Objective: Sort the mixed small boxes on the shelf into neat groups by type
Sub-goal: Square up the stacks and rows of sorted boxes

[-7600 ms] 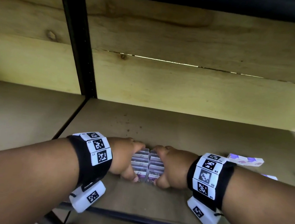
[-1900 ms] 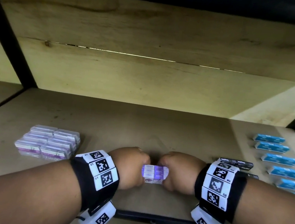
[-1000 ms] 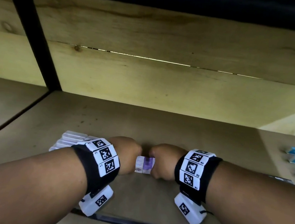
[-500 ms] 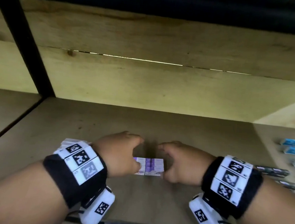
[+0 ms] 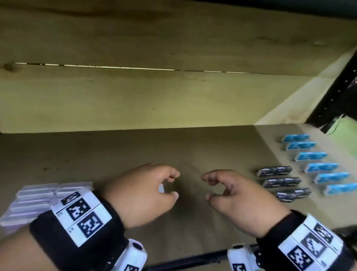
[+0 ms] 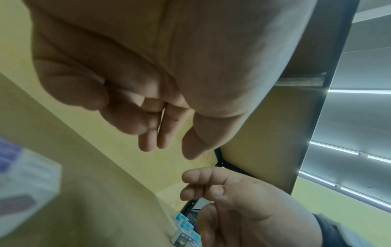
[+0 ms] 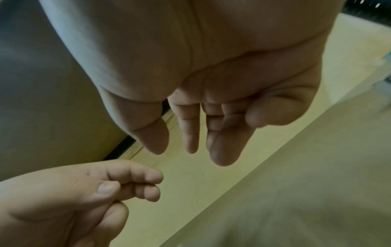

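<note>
Black wristbands [image 5: 74, 230] (square-coded white tags); white cameras [image 5: 132, 261].

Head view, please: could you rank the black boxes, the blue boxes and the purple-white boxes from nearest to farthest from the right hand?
From the right hand:
1. Black boxes, just to its right.
2. Blue boxes, farther right, beyond the black ones.
3. Purple-white boxes, far left, past the left hand.

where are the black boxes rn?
Head view: the three black boxes lie in a column on the right part of the shelf, just right of the right hand and directly left of the row of blue boxes.
</note>
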